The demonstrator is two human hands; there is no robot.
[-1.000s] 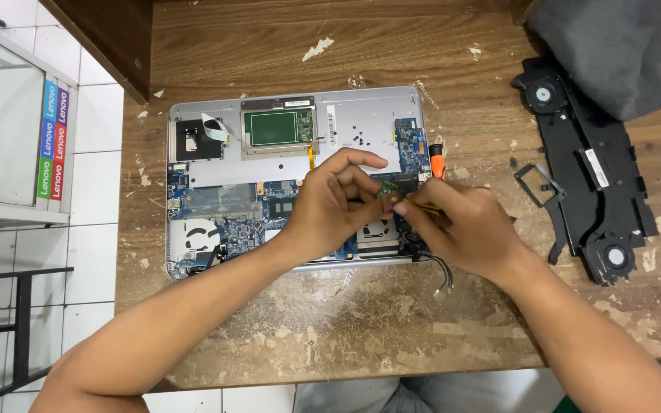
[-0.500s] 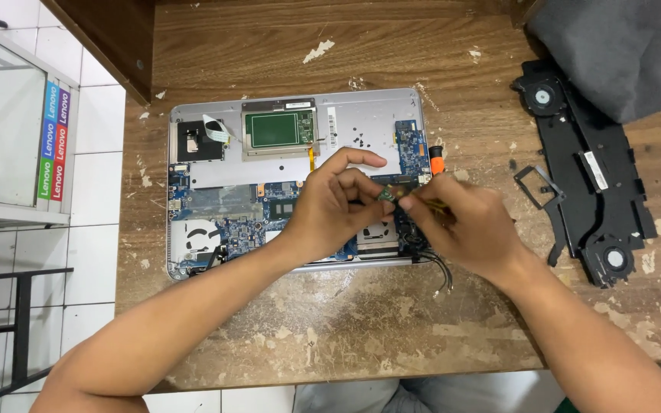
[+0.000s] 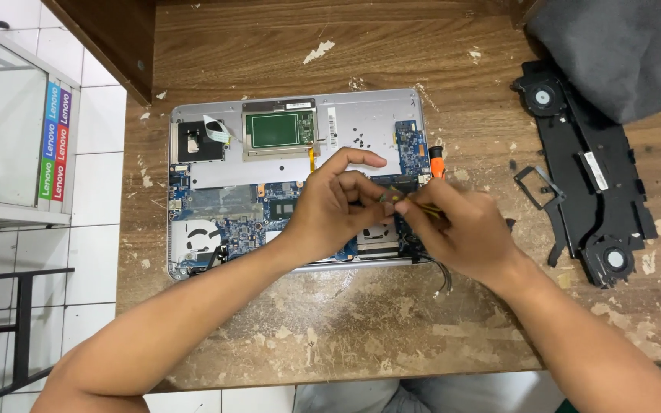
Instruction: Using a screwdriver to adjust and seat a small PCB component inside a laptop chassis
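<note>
An opened silver laptop base [image 3: 361, 122] lies on the worn wooden table [image 3: 361, 336], its blue circuit board [image 3: 239, 206] and green touchpad board [image 3: 278, 128] exposed. My left hand [image 3: 334, 206] rests over the board's right half, fingers pinched at a small part. My right hand [image 3: 460, 229] meets it there, gripping a thin yellowish tool whose tip touches the same spot. What the fingertips pinch is too small to tell. An orange-handled screwdriver [image 3: 437, 162] lies just beyond my right hand by the laptop's right edge.
A black plastic frame with two round fans [image 3: 590, 191] lies on the table's right side, a small metal bracket [image 3: 533, 183] beside it. Dark grey cloth [image 3: 613, 53] covers the far right corner. A glass-fronted cabinet [image 3: 9, 130] stands left, over white floor tiles.
Both hands stay over the same spot of the board; my right hand has shifted slightly, hiding more of the orange screwdriver.
</note>
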